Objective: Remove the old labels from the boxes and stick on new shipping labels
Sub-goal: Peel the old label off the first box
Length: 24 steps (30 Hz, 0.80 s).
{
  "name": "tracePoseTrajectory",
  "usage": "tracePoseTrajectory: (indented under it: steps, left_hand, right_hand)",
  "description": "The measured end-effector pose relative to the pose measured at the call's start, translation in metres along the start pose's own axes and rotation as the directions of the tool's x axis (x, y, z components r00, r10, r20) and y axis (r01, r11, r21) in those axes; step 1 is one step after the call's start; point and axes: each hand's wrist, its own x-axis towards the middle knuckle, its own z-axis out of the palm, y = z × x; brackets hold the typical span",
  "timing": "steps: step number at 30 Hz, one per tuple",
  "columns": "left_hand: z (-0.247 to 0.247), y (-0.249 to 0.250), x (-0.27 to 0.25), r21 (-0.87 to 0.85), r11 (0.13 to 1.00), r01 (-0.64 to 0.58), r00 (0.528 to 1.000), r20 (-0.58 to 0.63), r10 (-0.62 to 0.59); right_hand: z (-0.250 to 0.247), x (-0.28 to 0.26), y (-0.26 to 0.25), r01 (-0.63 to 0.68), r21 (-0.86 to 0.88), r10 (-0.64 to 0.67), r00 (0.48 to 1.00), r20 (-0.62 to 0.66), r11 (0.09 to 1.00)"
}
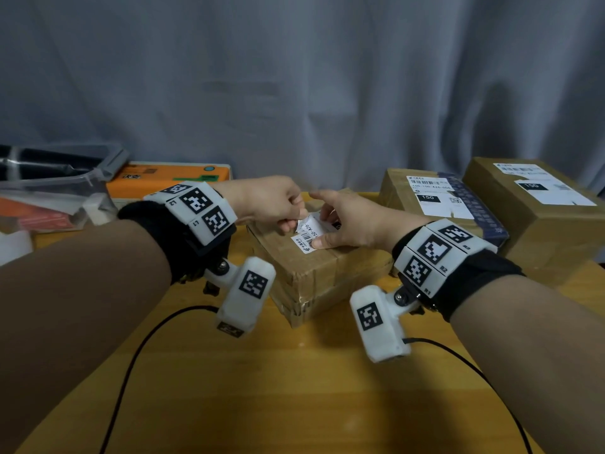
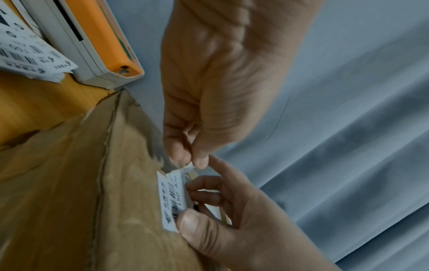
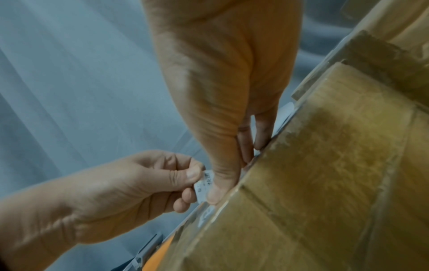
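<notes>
A brown cardboard box (image 1: pixel 314 276) stands mid-table with a white barcode label (image 1: pixel 307 235) on its top. My left hand (image 1: pixel 299 217) pinches the label's lifted far corner between thumb and forefinger. My right hand (image 1: pixel 322 229) presses its thumb on the label's near end, with the fingers resting further along it. In the left wrist view the left hand (image 2: pixel 191 159) holds the curled corner above the label (image 2: pixel 173 198), and the right hand (image 2: pixel 197 203) holds it against the box (image 2: pixel 69 183). The right wrist view shows the right hand (image 3: pixel 236 168) pressing at the box (image 3: pixel 325 165) edge beside the left hand (image 3: pixel 192 183).
Two more labelled cardboard boxes (image 1: pixel 435 198) (image 1: pixel 537 204) stand at the back right. An orange label printer (image 1: pixel 170 181) and a clear plastic bin (image 1: pixel 49 191) sit at the back left, with loose printed labels (image 2: pixel 30 49) by the printer. Black cables (image 1: pixel 147 339) cross the wooden table (image 1: pixel 294 388).
</notes>
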Motion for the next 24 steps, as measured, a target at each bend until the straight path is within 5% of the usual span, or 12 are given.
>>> tracePoseTrajectory:
  steps: [6,12,15,17,20,24]
  left_hand:
    - [0.002,-0.002,-0.004,-0.094,0.995,-0.039,0.998,-0.043,0.035]
    - [0.003,-0.014,-0.015,-0.372,0.925,-0.08,0.964,-0.266,-0.024]
    - [0.0,-0.022,-0.028,-0.019,1.0,0.023,0.966,-0.256,-0.027]
    - [0.002,-0.025,-0.036,0.17,0.979,0.113,0.989,-0.109,-0.095]
    - [0.011,-0.026,-0.039,0.23,0.964,0.136,0.986,0.064,-0.155]
    - [0.016,-0.035,-0.034,0.195,0.971,0.138,0.988,0.039,-0.148]
  right_hand:
    - [0.003,0.001,0.003,0.012,0.029,-0.011,1.0,-0.012,1.0]
    - [0.002,-0.006,0.002,0.1,0.065,-0.095,0.993,-0.072,0.993]
    - [0.0,-0.008,-0.007,0.196,-0.108,-0.2,0.979,-0.027,0.975]
    - [-0.002,-0.007,-0.016,0.199,-0.185,-0.199,0.98,0.014,0.962]
    - [-0.005,-0.004,-0.029,0.185,-0.283,-0.173,0.983,0.068,0.941]
    - [-0.007,-0.002,-0.043,0.135,-0.344,-0.1,0.988,0.117,0.929]
